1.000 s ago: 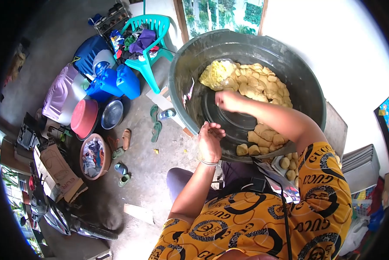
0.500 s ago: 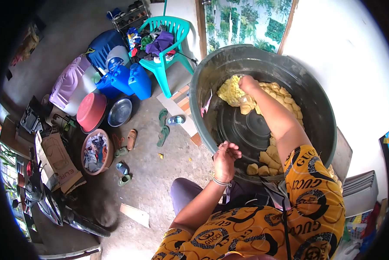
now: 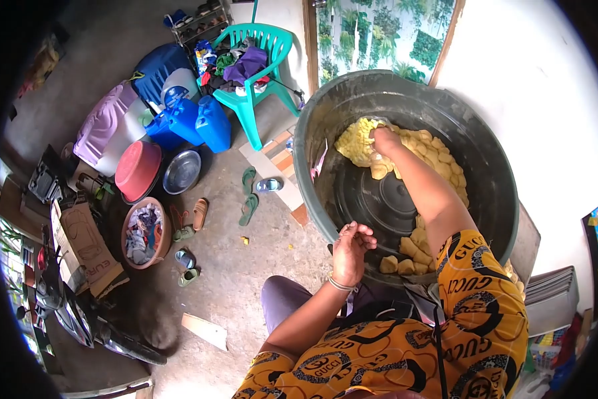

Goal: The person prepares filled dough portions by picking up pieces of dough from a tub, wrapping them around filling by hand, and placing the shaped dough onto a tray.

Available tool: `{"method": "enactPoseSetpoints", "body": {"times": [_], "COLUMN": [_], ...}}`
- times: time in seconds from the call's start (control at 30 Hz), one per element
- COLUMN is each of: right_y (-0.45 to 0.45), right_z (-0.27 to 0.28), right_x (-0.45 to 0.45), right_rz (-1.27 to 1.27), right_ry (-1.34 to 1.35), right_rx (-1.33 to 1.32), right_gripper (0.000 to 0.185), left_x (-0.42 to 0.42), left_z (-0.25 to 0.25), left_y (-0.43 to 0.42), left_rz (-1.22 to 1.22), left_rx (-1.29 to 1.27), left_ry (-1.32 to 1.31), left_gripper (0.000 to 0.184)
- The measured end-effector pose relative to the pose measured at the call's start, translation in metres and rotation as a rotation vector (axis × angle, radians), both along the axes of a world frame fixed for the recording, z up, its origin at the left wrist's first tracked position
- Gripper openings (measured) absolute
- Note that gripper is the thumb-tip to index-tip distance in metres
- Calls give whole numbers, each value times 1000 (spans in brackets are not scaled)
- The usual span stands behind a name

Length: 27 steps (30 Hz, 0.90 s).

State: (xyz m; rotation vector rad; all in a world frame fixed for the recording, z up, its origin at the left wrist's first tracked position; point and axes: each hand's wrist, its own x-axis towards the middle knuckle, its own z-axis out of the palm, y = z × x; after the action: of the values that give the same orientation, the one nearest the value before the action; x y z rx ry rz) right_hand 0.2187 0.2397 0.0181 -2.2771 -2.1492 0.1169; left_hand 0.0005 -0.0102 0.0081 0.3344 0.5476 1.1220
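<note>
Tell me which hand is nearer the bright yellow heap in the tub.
Right. The right hand is at the edge of the yellow heap; the left hand is farther off, by the tub's near rim.

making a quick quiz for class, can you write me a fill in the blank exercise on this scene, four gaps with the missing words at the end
1. The hand at the bright yellow mass is the person's ____ one.
2. A pale wristband circles the person's ____ wrist.
3. The plastic jerrycans are coloured ____.
4. In the picture, the dark plastic tub holding dough-like pieces stands to the ____ of those jerrycans.

Missing words: right; left; blue; right.
</note>
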Motion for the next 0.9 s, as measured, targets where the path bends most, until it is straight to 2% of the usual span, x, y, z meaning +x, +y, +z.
{"method": "enactPoseSetpoints", "body": {"times": [0.2, 0.3, 0.6, 0.7, 0.8, 0.9], "right_y": [-1, -9, -7, -8, -7, -9], "right_z": [5, -5, 4, -1, 3, 0], "right_x": [-3, -2, -7, -4, -4, 3], "right_rz": [-6, 85, 119, 198, 85, 64], "right_ry": [0, 8, -124, -106, 99, 216], "right_rx": [2, 259, 103, 263, 144, 143], "right_gripper": [25, 23, 23, 9, 16, 25], "left_x": [-1, -1, 0, 0, 0, 2], "left_z": [-2, 0, -2, -3, -2, -1], "left_y": [-1, -1, 1, 0, 1, 1], "left_rz": [2, 2, -1, 2, 6, 5], "left_rx": [-8, -2, 16, 12, 6, 3], "left_ry": [11, 14, 8, 16, 20, 19], "left_gripper": [25, 25, 25, 25, 24, 24]}}
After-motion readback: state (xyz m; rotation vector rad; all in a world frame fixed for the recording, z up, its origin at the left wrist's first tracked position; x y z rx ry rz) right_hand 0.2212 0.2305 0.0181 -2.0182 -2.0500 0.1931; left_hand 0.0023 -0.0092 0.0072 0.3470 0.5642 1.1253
